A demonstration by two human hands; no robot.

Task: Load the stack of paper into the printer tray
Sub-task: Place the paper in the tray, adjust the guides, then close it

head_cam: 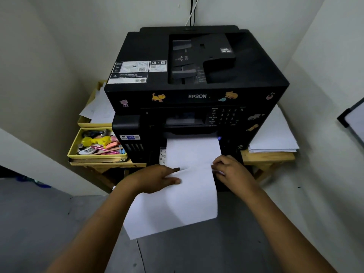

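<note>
Two hands are on the paper, one at each side, which I take to be a way of keeping the sheets square as they go in. The left hand (159, 179) holds the stack of paper (173, 201) at its left edge, thumb on top and forefinger stretched along the upper face, the other fingers hidden beneath. The right hand (232, 170) is at the stack's far right corner, fingers curled down over the edge where the paper meets the tray; it seems to pinch or steady the sheets there, though the fingertips are too tucked away to be sure.

The stack hangs out in front of the Epson printer (197, 75), its far end just reaching the printer tray (229, 148), which is pulled out at the bottom of the machine with white sheets already lying in it. The near end of the stack droops unsupported over the floor (256, 243), so the paper is not yet loaded.

It is plain white, thin enough to bow with a soft shadow across the middle, and its edges look fairly even. It sits slightly askew to the tray, turned a little to the left, and I judge it needs straightening before it will slide home.

The printer stands on a wooden tabletop (267, 157).
</note>
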